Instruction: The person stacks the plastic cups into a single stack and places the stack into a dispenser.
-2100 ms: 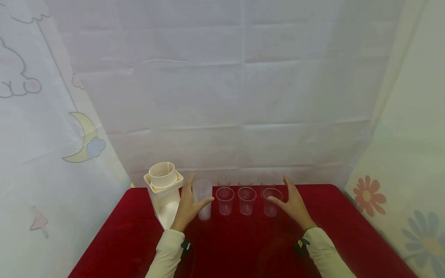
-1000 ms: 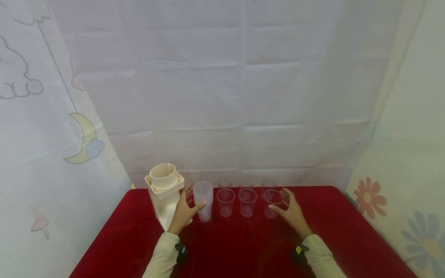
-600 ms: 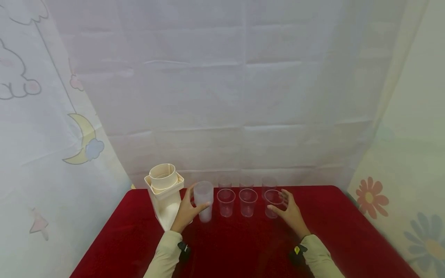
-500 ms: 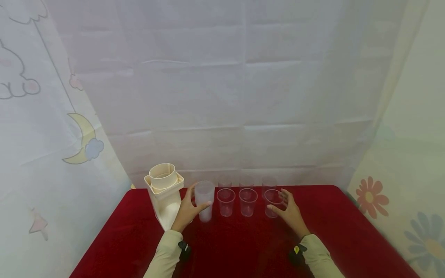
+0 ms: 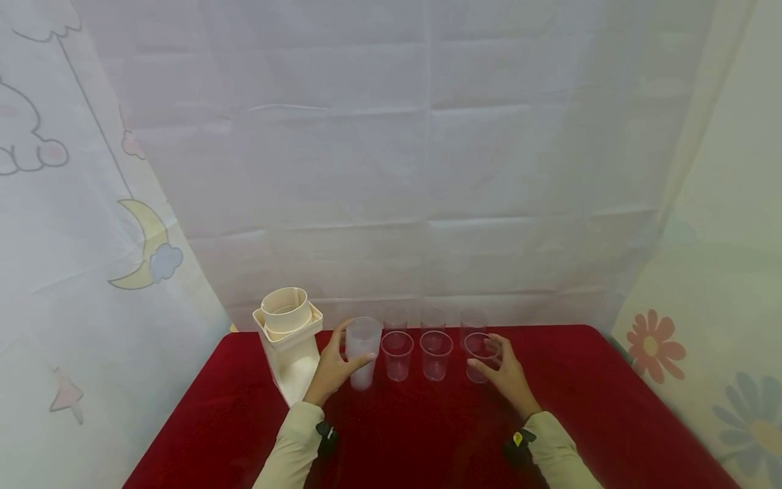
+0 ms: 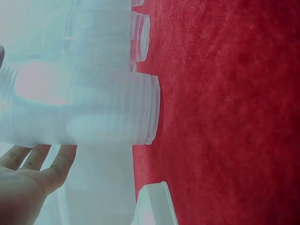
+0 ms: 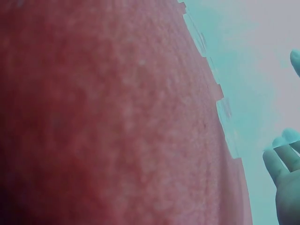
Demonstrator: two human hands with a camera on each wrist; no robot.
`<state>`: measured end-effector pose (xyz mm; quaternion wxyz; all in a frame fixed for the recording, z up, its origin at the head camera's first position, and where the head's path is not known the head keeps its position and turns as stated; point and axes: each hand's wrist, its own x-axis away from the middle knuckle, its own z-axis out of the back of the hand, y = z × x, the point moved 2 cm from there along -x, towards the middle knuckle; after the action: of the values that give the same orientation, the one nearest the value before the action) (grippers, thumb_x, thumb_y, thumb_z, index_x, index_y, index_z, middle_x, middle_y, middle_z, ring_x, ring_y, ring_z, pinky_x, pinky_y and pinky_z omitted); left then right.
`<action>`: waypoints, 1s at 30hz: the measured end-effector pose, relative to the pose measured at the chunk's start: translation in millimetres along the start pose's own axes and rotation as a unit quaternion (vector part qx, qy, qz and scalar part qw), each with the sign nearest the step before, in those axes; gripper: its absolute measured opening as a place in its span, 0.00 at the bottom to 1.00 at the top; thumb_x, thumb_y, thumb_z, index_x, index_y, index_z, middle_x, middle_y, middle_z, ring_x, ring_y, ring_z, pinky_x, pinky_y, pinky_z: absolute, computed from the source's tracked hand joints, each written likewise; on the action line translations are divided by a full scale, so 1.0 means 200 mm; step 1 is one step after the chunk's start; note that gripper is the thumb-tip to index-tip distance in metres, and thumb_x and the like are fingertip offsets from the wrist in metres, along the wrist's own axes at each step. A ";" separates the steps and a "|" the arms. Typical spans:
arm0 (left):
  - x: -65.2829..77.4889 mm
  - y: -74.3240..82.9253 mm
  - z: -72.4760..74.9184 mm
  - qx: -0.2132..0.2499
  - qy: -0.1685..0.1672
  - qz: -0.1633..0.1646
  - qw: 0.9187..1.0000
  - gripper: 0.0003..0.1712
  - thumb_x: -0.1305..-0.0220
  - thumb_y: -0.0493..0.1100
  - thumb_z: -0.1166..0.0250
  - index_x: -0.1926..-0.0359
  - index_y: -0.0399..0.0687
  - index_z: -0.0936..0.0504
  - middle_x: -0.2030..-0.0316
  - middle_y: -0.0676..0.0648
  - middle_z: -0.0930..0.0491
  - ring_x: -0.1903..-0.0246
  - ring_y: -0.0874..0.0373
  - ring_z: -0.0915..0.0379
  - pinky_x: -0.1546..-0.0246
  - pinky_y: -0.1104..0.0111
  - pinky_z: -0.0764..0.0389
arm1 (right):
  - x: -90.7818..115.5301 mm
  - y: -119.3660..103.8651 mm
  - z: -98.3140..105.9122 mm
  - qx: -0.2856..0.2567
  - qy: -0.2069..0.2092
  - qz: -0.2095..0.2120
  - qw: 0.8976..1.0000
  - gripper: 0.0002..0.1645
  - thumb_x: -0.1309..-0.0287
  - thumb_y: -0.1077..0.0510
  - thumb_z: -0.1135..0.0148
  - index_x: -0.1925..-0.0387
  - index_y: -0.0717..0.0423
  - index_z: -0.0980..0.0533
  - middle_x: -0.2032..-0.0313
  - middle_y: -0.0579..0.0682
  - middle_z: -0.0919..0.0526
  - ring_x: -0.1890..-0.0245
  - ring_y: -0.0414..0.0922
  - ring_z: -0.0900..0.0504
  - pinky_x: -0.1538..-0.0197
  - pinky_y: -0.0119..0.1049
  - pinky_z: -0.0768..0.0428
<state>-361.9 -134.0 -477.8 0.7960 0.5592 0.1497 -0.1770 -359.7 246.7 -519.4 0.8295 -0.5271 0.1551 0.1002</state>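
My left hand holds a tall stack of nested clear plastic cups, its thumb across the front and fingers behind. In the left wrist view the fingers lie along the side of the stack, whose bottom is close to the red cloth. The stack leans a little right. My right hand is round the rightmost front plastic cup, thumb in front, fingers at its far right side. In the right wrist view the fingertips show through clear plastic, washed out by light. The cup stands upright.
Two more clear cups, one left and one right, stand between the hands, with several behind them at the table's back edge. A cream plastic pipe fitting stands left of the left hand. Red cloth covers the table; a pale sheet hangs behind.
My left hand has closed in on the cup stack and its top has shifted slightly right. My right hand's fingers have drawn in round the rightmost cup, which has barely moved.
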 end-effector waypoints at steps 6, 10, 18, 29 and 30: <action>0.00 0.01 0.00 -0.009 0.002 0.005 1.000 0.49 0.48 0.47 0.21 0.28 0.55 0.37 0.48 0.40 0.21 0.53 0.49 0.22 0.58 0.57 0.20 | 0.03 -0.13 0.02 -0.001 -0.001 0.003 1.000 0.45 0.41 0.58 0.28 0.31 0.66 0.44 0.37 0.70 0.29 0.36 0.66 0.31 0.38 0.61 0.31; 0.00 0.01 0.00 -0.003 -0.002 -0.005 1.000 0.50 0.47 0.47 0.21 0.28 0.54 0.38 0.48 0.39 0.21 0.53 0.48 0.22 0.60 0.58 0.19 | 0.03 -0.12 0.02 -0.009 0.001 0.008 1.000 0.45 0.41 0.60 0.29 0.31 0.66 0.45 0.37 0.71 0.29 0.36 0.67 0.31 0.38 0.61 0.32; 0.01 0.00 0.00 -0.002 0.003 -0.009 1.000 0.50 0.47 0.47 0.21 0.28 0.51 0.38 0.49 0.39 0.21 0.53 0.47 0.22 0.61 0.59 0.19 | 0.00 -0.01 0.03 -0.024 0.024 0.029 0.999 0.45 0.41 0.55 0.28 0.30 0.60 0.43 0.38 0.66 0.26 0.39 0.60 0.26 0.41 0.34 0.24; 0.01 0.02 -0.03 -0.020 0.024 -0.002 1.000 0.49 0.48 0.36 0.22 0.28 0.45 0.37 0.49 0.35 0.21 0.55 0.44 0.23 0.62 0.56 0.21 | -0.01 -0.05 0.05 -0.044 0.040 0.023 0.998 0.44 0.38 0.55 0.31 0.28 0.56 0.45 0.36 0.61 0.27 0.42 0.58 0.24 0.46 0.17 0.31; 0.01 0.03 -0.03 -0.021 0.027 -0.004 0.999 0.49 0.49 0.35 0.22 0.28 0.43 0.37 0.49 0.34 0.21 0.55 0.42 0.24 0.62 0.54 0.21 | -0.01 -0.05 0.05 -0.044 0.039 0.021 0.998 0.44 0.38 0.55 0.31 0.28 0.55 0.46 0.36 0.61 0.27 0.42 0.56 0.24 0.46 0.17 0.31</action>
<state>-358.0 -126.3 -476.1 0.8023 0.5465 0.1772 -0.1621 -356.8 250.8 -505.6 0.7968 -0.5629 0.1940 0.1032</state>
